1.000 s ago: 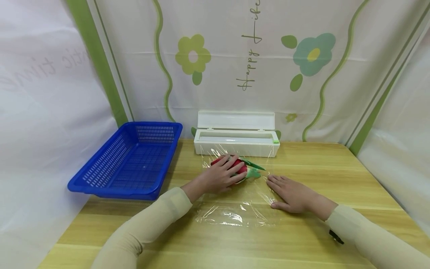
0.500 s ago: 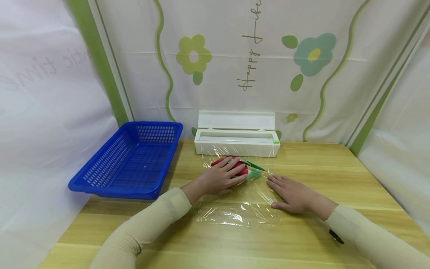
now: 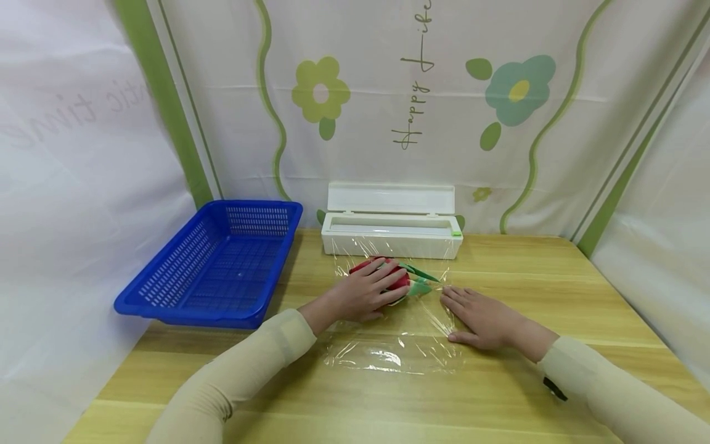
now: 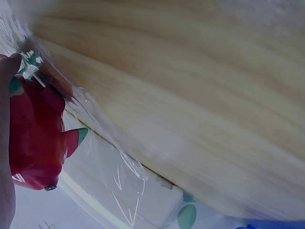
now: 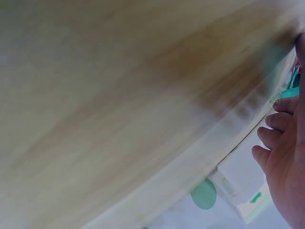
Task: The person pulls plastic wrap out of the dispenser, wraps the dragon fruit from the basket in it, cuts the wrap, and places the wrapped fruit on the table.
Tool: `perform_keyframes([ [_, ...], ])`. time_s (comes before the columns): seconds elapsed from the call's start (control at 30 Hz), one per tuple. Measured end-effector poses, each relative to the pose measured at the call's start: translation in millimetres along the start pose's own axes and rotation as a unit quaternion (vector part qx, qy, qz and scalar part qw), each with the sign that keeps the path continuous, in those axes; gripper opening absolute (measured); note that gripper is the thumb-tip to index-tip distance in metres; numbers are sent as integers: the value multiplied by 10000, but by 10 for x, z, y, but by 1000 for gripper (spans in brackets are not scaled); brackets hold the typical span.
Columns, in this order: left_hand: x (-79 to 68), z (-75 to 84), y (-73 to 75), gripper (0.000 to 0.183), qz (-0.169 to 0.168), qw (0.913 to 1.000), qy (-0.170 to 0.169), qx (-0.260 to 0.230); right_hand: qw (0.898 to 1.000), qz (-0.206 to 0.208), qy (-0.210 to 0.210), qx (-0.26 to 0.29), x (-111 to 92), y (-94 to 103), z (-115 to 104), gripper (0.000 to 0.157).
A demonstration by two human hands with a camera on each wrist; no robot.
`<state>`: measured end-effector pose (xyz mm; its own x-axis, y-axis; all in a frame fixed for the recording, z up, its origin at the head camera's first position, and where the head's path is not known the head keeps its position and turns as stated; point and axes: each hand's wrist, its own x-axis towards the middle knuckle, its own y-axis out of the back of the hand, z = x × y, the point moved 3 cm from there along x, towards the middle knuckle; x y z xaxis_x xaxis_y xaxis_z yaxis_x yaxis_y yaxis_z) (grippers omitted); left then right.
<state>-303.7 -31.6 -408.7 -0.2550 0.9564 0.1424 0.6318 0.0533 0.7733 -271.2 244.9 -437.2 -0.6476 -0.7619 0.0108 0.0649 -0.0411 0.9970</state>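
Under my left hand (image 3: 360, 291) lies a red dragon fruit (image 3: 402, 281) with green-tipped scales; the fingers curve over its top and hold it. The left wrist view shows the same fruit (image 4: 38, 138) beside the hand, with clear film around it. A sheet of cling film (image 3: 383, 359) spreads on the table beneath the fruit, reaching up toward a white dispenser box (image 3: 391, 245). My right hand (image 3: 481, 320) lies with straight fingers on the film's right edge, close to the fruit's green end. Part of the fruit is hidden by the left hand.
The dispenser's lid (image 3: 391, 198) stands raised at the back of the wooden table (image 3: 554, 277). A blue plastic basket (image 3: 265, 290) sits at the left. A printed curtain (image 3: 377, 148) hangs behind, with white sheeting on both sides.
Hardly anything differs. Both hands keep their places on the fruit and the film, and the whole view has shifted very slightly.
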Motion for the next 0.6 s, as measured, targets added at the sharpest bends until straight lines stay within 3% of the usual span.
perform_keyframes([
  [0.27, -12, -7, 13, 80, 83, 9999, -19, -57, 9999, -68, -90, 3, -22, 54, -3, 83],
  [0.6, -81, -32, 67, 78, 601, 9979, -3, -236, 9999, 73, -86, -30, -61, 137, -18, 85],
])
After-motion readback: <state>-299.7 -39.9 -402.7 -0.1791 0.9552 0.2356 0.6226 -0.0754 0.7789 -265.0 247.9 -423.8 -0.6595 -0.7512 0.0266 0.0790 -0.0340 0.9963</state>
